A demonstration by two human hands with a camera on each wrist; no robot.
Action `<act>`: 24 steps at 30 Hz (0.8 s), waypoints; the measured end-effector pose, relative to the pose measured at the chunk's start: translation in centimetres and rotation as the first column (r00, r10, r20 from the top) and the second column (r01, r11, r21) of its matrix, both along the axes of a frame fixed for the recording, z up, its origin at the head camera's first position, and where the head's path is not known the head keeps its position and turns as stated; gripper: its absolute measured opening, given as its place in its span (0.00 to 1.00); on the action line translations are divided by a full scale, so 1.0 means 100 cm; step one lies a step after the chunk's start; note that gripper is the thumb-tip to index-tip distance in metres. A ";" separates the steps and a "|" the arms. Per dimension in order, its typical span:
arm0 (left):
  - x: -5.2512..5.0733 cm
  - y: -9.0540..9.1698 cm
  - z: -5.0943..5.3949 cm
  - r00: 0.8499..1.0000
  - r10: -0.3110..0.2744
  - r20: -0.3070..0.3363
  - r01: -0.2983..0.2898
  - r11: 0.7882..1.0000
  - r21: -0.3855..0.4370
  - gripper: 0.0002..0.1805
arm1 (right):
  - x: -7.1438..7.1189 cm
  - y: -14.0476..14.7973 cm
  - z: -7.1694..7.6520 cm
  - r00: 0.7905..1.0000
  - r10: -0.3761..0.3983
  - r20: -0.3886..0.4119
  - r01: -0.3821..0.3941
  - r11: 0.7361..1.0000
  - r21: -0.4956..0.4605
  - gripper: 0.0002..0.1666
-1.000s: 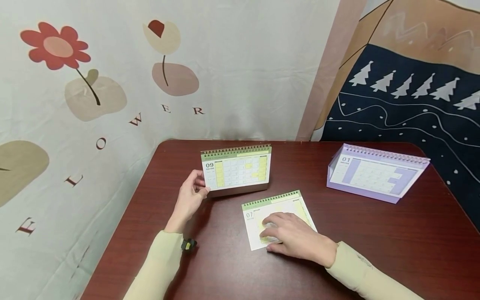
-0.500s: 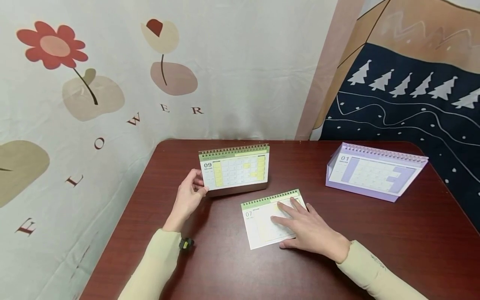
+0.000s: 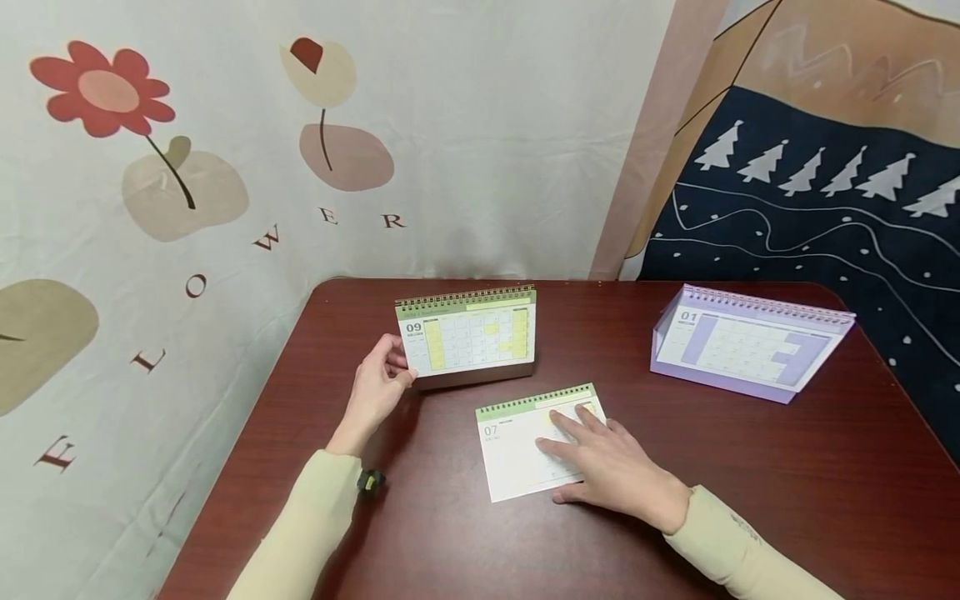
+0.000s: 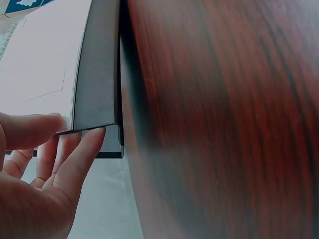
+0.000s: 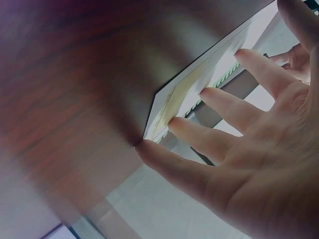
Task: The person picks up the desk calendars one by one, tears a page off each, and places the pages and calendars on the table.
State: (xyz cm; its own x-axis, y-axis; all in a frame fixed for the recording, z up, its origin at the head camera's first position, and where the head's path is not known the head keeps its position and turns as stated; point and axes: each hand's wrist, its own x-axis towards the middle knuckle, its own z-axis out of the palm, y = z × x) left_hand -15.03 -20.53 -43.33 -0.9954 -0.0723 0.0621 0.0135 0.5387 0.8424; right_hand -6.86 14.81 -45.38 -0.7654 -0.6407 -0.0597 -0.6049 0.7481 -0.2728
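A green-topped desk calendar showing 09 stands upright on its dark base. My left hand pinches its lower left corner; in the left wrist view the thumb lies on the white page and the fingers are behind the dark board. In front of it, a loose calendar page marked 07, with a green punched top edge, lies flat on the table. Spread fingers of my right hand rest on its right part. The right wrist view has these fingertips touching the page.
A purple desk calendar showing 01 stands at the right of the dark red wooden table. Behind the table hangs a pale cloth with flower prints, and a dark blue one with trees on the right.
My right hand's gathered fingers have spread out and shifted right over the page. The 07 page has slid slightly left and nearer. My left hand keeps its grip on the standing calendar.
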 end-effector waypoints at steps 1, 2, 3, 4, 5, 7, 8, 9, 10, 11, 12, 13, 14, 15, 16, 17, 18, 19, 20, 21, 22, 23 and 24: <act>-0.001 -0.001 0.000 1.000 0.000 0.003 0.000 1.000 -0.003 0.18 | 0.001 -0.001 0.000 1.000 0.002 -0.008 -0.002 1.000 -0.001 0.41; -0.002 -0.001 0.000 1.000 0.000 0.005 0.000 1.000 -0.007 0.18 | 0.001 -0.003 0.001 1.000 0.002 -0.013 -0.002 1.000 -0.002 0.41; -0.002 -0.001 -0.001 1.000 0.001 0.005 -0.001 1.000 -0.012 0.18 | 0.002 -0.004 0.001 1.000 0.004 -0.017 -0.004 1.000 -0.005 0.41; -0.003 -0.002 -0.001 1.000 0.002 0.004 -0.001 1.000 -0.018 0.17 | 0.002 -0.005 0.001 1.000 0.006 -0.021 -0.006 1.000 -0.006 0.41; -0.004 -0.002 -0.001 1.000 0.002 0.003 -0.002 1.000 -0.024 0.17 | 0.002 -0.007 0.001 1.000 0.010 -0.027 -0.010 1.000 -0.009 0.40; -0.006 -0.003 -0.002 1.000 0.006 0.003 -0.006 1.000 -0.031 0.17 | 0.003 -0.010 0.000 0.999 0.017 -0.039 -0.018 1.000 -0.013 0.40; -0.007 -0.003 -0.003 1.000 0.007 0.002 -0.007 0.999 -0.037 0.17 | 0.003 -0.011 0.000 0.999 0.020 -0.044 -0.020 1.000 -0.014 0.40; -0.008 -0.004 -0.003 1.000 0.009 0.002 -0.009 0.999 -0.039 0.17 | 0.003 -0.013 -0.001 0.998 0.023 -0.050 -0.024 1.000 -0.018 0.40; -0.009 -0.005 -0.004 1.000 0.011 0.004 -0.011 0.999 -0.043 0.17 | 0.003 -0.014 0.000 0.998 0.025 -0.056 -0.026 0.999 -0.019 0.40; -0.010 -0.005 -0.005 1.000 0.015 0.007 -0.014 0.999 -0.051 0.17 | 0.003 -0.016 0.000 0.998 0.027 -0.060 -0.029 0.999 -0.022 0.40; -0.012 -0.006 -0.005 1.000 0.019 0.011 -0.019 0.998 -0.059 0.17 | 0.002 -0.017 0.000 0.998 0.028 -0.060 -0.029 0.999 -0.023 0.40; -0.013 -0.007 -0.006 1.000 0.024 0.015 -0.023 0.997 -0.069 0.17 | 0.002 -0.018 0.000 0.998 0.027 -0.059 -0.028 0.999 -0.024 0.40; -0.013 -0.008 -0.006 0.999 0.028 0.021 -0.026 0.997 -0.077 0.17 | 0.002 -0.019 0.000 0.998 0.026 -0.055 -0.027 0.999 -0.023 0.40; -0.014 -0.009 -0.007 0.999 0.029 0.023 -0.026 0.996 -0.085 0.17 | 0.002 -0.020 0.001 0.998 0.025 -0.053 -0.026 0.999 -0.022 0.40; -0.015 -0.010 -0.007 0.999 0.029 0.028 -0.026 0.995 -0.092 0.17 | 0.002 -0.020 0.001 0.998 0.023 -0.050 -0.024 1.000 -0.019 0.40; -0.015 -0.011 -0.007 0.999 0.028 0.032 -0.025 0.995 -0.098 0.17 | 0.002 -0.021 0.001 0.999 0.021 -0.047 -0.022 1.000 -0.018 0.40; -0.016 -0.011 -0.007 0.999 0.026 0.035 -0.022 0.995 -0.100 0.17 | 0.002 -0.021 0.001 0.999 0.019 -0.046 -0.020 1.000 -0.014 0.40; -0.016 -0.012 -0.007 0.999 0.022 0.040 -0.018 0.995 -0.101 0.17 | 0.002 -0.020 0.002 0.999 0.019 -0.047 -0.019 1.000 -0.011 0.40; -0.016 -0.012 -0.007 0.999 0.017 0.042 -0.013 0.995 -0.103 0.17 | 0.002 -0.020 0.002 0.999 0.017 -0.046 -0.018 1.000 -0.008 0.40; -0.017 -0.012 -0.007 0.999 0.012 0.046 -0.008 0.995 -0.104 0.17 | 0.002 -0.019 0.002 0.999 0.015 -0.046 -0.015 1.000 -0.006 0.40; -0.017 -0.012 -0.007 0.998 0.010 0.054 -0.004 0.994 -0.106 0.17 | 0.002 -0.019 0.003 0.999 0.011 -0.045 -0.011 1.000 -0.005 0.40; -0.016 -0.012 -0.007 0.998 0.007 0.061 0.000 0.994 -0.111 0.17 | 0.001 -0.018 0.003 0.999 0.007 -0.046 -0.007 1.000 -0.004 0.40; -0.016 -0.012 -0.007 0.998 0.005 0.068 0.003 0.993 -0.116 0.17 | 0.001 -0.017 0.004 0.999 0.002 -0.048 -0.002 1.000 -0.005 0.40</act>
